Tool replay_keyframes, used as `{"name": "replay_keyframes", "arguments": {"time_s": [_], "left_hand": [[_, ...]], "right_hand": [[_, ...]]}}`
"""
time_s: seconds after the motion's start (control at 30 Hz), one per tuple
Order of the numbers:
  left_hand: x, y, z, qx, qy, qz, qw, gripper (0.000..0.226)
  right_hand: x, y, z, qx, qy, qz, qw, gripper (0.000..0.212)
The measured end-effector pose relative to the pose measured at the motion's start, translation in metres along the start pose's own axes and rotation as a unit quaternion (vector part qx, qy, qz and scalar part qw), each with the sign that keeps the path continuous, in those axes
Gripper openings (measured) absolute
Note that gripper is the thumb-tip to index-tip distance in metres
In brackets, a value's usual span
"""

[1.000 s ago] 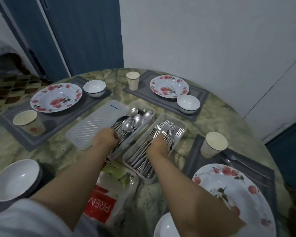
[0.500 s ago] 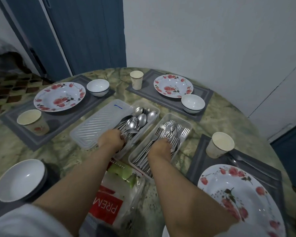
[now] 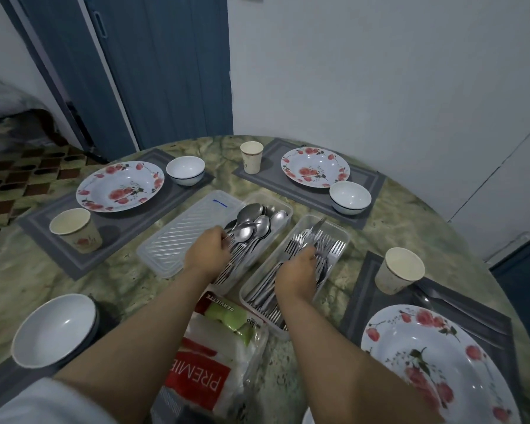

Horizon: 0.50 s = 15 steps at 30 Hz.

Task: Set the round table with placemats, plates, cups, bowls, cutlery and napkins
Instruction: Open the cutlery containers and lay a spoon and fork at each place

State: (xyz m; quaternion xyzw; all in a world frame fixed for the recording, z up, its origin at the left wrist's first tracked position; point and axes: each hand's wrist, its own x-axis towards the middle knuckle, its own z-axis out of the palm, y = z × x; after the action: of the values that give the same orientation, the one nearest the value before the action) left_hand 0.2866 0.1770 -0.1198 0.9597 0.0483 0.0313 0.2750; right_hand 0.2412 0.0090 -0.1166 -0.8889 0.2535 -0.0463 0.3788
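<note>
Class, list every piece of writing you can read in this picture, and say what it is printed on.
"PREMIE", cut off, upside down to the camera: red panel of the napkin packet.
"SERVIETTE": red strip at the same packet's far end.
A number ending in "00" beside it: first digit unreadable.
Cups, plates, cutlery boxes: no readable writing.

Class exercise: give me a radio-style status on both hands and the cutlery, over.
Left hand closed on spoons. Right hand down among forks, grip unclear. Napkin pack under forearms, nothing blocking.

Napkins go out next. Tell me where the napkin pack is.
The napkin pack lies at the table's near edge between the person's forearms, just in front of the two cutlery trays.
</note>
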Motion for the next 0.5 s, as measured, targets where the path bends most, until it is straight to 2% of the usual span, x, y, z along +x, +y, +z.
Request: {"name": "replay_keyframes", "arguments": {"time_s": [0.1,0.23,0.4,0.5], "left_hand": [[-0.007,0.009,-0.014,-0.035,0.027,0.022,0.999,0.007],[-0.02,0.029,-0.048,-0.135,0.039,0.071,0.988,0.012],[-0.072,0.056,-0.112,-0.319,0.069,0.03,0.945,0.026],[-0.115,0.063,-0.154,-0.403,0.118,-0.001,0.907,0.027]], "right_hand": [[-0.008,-0.007,-0.004,0.073,0.016,-0.037,0.997,0.041],[-0.017,-0.032,-0.028,0.197,0.034,-0.003,0.98,0.049],[-0.06,-0.081,-0.076,0.305,0.009,0.012,0.952,0.036],[-0.102,-0.108,-0.101,0.363,-0.038,-0.05,0.93,0.032]]}}
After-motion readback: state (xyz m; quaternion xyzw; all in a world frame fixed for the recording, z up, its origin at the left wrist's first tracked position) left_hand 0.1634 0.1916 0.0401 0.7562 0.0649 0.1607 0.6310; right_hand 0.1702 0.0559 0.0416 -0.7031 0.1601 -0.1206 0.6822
